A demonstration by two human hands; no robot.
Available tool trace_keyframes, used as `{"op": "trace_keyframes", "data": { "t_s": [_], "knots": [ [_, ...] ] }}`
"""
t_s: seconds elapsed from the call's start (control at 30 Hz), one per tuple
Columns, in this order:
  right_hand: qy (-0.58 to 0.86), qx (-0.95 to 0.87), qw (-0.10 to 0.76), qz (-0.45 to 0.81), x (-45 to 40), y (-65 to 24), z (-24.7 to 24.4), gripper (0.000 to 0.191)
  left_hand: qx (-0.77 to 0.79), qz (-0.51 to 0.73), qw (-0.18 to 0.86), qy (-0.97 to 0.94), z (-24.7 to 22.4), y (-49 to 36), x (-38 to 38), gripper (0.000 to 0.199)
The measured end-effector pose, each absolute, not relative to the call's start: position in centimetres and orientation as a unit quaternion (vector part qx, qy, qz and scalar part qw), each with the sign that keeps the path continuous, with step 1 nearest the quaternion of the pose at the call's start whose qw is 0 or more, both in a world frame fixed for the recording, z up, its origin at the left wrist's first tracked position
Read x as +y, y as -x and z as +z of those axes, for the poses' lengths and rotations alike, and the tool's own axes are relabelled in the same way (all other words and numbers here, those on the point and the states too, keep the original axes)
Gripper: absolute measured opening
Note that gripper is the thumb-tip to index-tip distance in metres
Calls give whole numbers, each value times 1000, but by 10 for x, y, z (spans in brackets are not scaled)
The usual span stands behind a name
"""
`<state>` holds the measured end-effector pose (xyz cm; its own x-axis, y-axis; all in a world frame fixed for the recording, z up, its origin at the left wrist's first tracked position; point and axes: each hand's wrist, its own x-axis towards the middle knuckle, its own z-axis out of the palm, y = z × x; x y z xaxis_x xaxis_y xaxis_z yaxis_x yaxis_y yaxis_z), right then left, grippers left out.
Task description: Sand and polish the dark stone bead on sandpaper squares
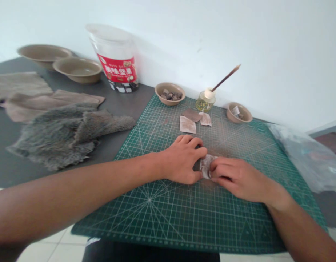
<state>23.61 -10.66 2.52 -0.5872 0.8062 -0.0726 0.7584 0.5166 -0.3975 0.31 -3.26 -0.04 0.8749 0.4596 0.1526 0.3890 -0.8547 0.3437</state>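
Observation:
On the green cutting mat (162, 214) lies a small pale patch of hide or cloth (205, 165) with brown smudges. My left hand (184, 160) arches over its left side, with the thumb and forefinger pressing its edges to the mat. On the patch's right part, my right hand (233, 176) has its fingers pinched together; whatever is between them is hidden. Farther back on the mat are two pale square pieces, one at the left (187, 125) and one at the right (205, 119), beside a brown piece (192, 114).
A bowl of dark lumps (170, 95), a glass jar with a brush (205, 100) and a small bowl (239, 112) stand along the wall. Grey fur (56, 134), folded hides (50, 102), two bowls and a plastic tub (116, 62) are leftward. A clear plastic bag (307, 156) lies right.

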Motion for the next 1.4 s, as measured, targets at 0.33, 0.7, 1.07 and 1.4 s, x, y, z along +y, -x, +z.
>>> {"op": "trace_keyframes", "data": {
  "t_s": [0.33, 0.7, 1.07, 1.4],
  "knots": [
    [482, -851, 93, 187, -107, -237, 26, 14, 222, 121, 151, -956, 0, -1, -33, 40],
    [532, -833, 82, 129, -107, -237, 26, 12, 225, 115, 149, -956, 2, -1, -34, 40],
    [449, -867, 57, 209, -108, -233, 27, 14, 222, 114, 155, -956, 1, -2, -33, 41],
    [438, -880, 64, 172, -105, -228, 29, 14, 222, 115, 156, -956, 1, -3, -33, 40]
  ]
}}
